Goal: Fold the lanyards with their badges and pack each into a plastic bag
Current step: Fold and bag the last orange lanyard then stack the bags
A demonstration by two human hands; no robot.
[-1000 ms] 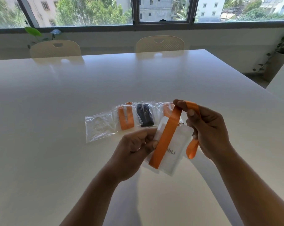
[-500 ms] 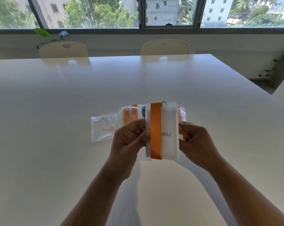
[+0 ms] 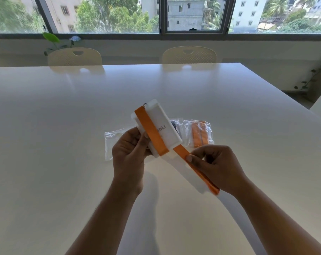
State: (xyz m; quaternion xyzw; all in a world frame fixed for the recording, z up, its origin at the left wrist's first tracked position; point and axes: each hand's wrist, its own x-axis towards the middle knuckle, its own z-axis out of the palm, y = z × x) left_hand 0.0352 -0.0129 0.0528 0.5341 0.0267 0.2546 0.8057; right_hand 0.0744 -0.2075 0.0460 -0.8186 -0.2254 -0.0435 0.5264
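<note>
Empty plastic bag flat on white table, far left. Left hand raised above table, fingers clamped on tilted white badge, orange lanyard laid across its face. Right hand pinching lanyard tail taut. Packed bag behind, right.
</note>
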